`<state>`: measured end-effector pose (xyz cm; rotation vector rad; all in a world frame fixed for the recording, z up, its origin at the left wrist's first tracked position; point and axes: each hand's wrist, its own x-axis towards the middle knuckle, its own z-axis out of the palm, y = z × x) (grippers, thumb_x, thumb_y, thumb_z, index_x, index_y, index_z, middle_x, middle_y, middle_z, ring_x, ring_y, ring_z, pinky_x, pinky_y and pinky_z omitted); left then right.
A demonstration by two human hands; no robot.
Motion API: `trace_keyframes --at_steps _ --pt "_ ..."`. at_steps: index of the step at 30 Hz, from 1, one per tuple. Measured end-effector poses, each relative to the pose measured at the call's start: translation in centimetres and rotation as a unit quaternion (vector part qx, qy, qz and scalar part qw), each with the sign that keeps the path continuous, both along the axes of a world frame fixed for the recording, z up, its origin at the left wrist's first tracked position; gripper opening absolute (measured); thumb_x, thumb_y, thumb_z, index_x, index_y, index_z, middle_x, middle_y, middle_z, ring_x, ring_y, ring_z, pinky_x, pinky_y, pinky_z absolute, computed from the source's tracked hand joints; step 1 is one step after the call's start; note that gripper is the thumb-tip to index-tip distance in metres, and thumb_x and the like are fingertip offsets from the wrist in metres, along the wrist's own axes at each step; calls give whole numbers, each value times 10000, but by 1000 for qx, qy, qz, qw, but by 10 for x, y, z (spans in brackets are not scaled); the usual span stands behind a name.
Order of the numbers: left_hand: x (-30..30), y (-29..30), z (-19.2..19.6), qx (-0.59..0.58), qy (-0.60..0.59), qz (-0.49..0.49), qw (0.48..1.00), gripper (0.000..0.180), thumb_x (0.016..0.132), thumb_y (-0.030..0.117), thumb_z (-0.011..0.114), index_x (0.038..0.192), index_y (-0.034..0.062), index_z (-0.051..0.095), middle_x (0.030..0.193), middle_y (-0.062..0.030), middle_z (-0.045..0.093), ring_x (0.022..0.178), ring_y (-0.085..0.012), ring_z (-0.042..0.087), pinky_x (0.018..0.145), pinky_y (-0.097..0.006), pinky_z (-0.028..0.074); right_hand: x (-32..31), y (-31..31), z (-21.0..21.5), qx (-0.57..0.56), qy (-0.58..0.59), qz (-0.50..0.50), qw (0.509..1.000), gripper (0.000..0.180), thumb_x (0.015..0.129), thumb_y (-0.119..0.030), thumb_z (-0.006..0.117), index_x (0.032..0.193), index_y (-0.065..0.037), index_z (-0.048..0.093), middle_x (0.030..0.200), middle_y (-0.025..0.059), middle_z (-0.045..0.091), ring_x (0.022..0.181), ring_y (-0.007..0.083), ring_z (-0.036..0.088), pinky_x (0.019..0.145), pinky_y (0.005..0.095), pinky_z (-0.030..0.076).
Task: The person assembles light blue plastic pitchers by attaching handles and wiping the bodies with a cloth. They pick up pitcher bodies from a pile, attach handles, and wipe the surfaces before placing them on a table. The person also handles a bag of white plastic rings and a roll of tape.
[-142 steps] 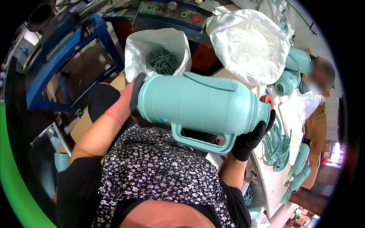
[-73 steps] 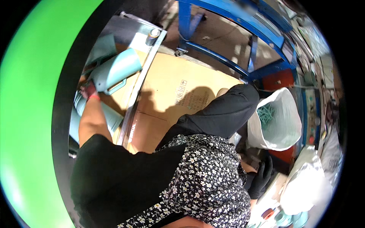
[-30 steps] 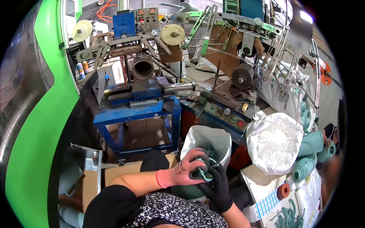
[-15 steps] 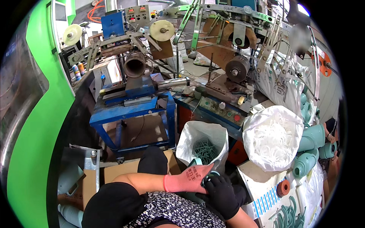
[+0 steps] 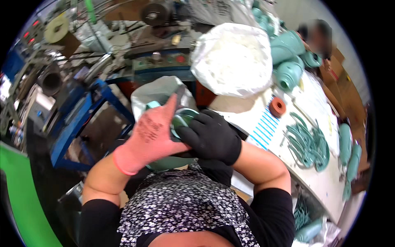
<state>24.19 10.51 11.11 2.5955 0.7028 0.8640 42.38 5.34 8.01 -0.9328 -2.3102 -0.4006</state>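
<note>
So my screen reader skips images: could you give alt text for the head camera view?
Two gloved hands, the left hand in pink and the right hand in black, clasp a teal flask part above a floral apron. Behind it stand an open white bag, a blue machine frame and a table with teal handles.

A bulging clear plastic sack [image 5: 235, 57] of white parts stands above a smaller open bag [image 5: 158, 92].
</note>
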Motion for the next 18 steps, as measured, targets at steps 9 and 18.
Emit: trace_keyframes --at_steps 9,18 --pt "2 12 -25 70 57 -32 995 922 641 361 809 1293 -141 392 917 -210 629 823 -357 629 735 -408 502 6 3 -23 -31 40 29 998 305 807 -306 611 1022 -90 602 834 63 612 779 264 632 673 390 500" --pt "48 5 -125 25 130 -121 984 1067 652 488 765 1359 -152 287 862 -178 622 867 -309 627 771 -348 483 23 -47 -112 -296 155 -98 937 375 748 -283 772 957 -41 575 803 148 599 726 361 594 633 446 447"
